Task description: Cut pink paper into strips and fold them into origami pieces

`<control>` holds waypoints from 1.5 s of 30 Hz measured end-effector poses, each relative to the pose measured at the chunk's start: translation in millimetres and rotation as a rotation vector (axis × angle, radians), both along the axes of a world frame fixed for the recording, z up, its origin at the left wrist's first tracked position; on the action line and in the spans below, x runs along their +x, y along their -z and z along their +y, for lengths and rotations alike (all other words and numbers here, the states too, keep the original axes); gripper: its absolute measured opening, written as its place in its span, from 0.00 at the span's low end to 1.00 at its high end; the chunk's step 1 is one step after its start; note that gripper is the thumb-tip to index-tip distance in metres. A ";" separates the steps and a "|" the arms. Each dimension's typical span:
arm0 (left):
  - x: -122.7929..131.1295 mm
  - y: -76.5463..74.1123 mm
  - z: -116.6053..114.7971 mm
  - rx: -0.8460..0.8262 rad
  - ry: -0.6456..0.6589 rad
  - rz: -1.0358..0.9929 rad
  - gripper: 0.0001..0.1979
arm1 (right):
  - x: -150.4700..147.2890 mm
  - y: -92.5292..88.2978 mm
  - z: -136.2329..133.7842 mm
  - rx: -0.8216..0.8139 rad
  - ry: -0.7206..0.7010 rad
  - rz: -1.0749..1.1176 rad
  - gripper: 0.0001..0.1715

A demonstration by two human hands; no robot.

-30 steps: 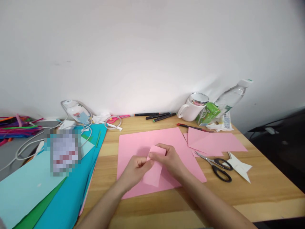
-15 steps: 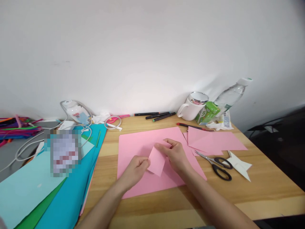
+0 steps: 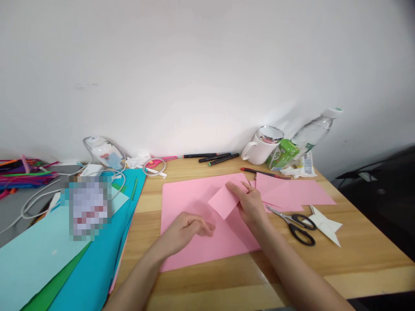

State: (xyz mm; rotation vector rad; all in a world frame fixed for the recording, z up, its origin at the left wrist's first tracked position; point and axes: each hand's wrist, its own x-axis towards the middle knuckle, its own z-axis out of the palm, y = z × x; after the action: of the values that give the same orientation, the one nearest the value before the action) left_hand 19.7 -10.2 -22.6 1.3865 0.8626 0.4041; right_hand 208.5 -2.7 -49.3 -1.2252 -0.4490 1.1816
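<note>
My right hand (image 3: pixel 250 206) pinches a small folded pink paper piece (image 3: pixel 224 201) and holds it above the large pink sheet (image 3: pixel 194 242) on the wooden table. My left hand (image 3: pixel 184 231) rests on that large sheet, fingers loosely curled with nothing in them, a little left and below the small piece. More pink paper pieces (image 3: pixel 292 192) lie just right of my right hand.
Black-handled scissors (image 3: pixel 296 224) and a white folded paper shape (image 3: pixel 326 225) lie at the right. A white mug (image 3: pixel 262 144), green carton (image 3: pixel 282 154), water bottle (image 3: pixel 313 131) and markers (image 3: pixel 215 157) stand along the wall. Blue and green sheets (image 3: pixel 65 268), cables and pipe cleaners (image 3: pixel 22 172) fill the left.
My left hand has let go of the small pink piece and settled on the large sheet. My right hand has carried the piece up and to the right.
</note>
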 end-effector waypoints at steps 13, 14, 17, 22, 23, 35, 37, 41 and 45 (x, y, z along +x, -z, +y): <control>7.1 12.6 -6.7 0.397 -0.176 0.048 0.43 | -18.5 -5.5 -15.3 0.092 -0.326 -0.050 0.25; 7.3 13.6 -6.3 0.376 -0.193 0.045 0.42 | -18.7 -7.3 -15.7 0.114 -0.354 -0.041 0.26; 7.9 14.6 -4.1 0.253 -0.244 0.030 0.39 | -17.8 -10.5 -16.0 0.168 -0.411 -0.067 0.30; 8.9 11.0 -2.1 0.126 -0.251 -0.040 0.38 | -15.5 -8.2 -15.2 0.290 -0.507 -0.099 0.34; 8.8 10.1 -1.9 0.107 -0.238 -0.074 0.37 | -15.2 -7.5 -14.8 0.314 -0.517 -0.116 0.35; 6.2 4.0 1.9 0.195 -0.322 -0.041 0.17 | -19.4 -5.8 -16.6 0.326 -0.626 -0.227 0.33; 5.9 6.2 2.7 0.222 -0.367 -0.027 0.20 | -22.2 -6.8 -18.7 0.356 -0.674 -0.262 0.38; 2.7 6.7 3.2 0.169 -0.400 -0.005 0.18 | -25.1 -13.4 -21.0 0.323 -0.685 -0.328 0.29; -2.3 4.2 4.8 -0.070 -0.402 -0.118 0.16 | -19.5 -14.7 -17.6 0.198 -0.618 -0.144 0.14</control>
State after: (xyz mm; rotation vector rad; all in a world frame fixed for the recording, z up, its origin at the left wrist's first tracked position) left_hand 17.5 -5.4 -26.8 1.1104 1.0483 0.7481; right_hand 189.0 -20.4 -34.6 -1.0280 -1.0812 1.5231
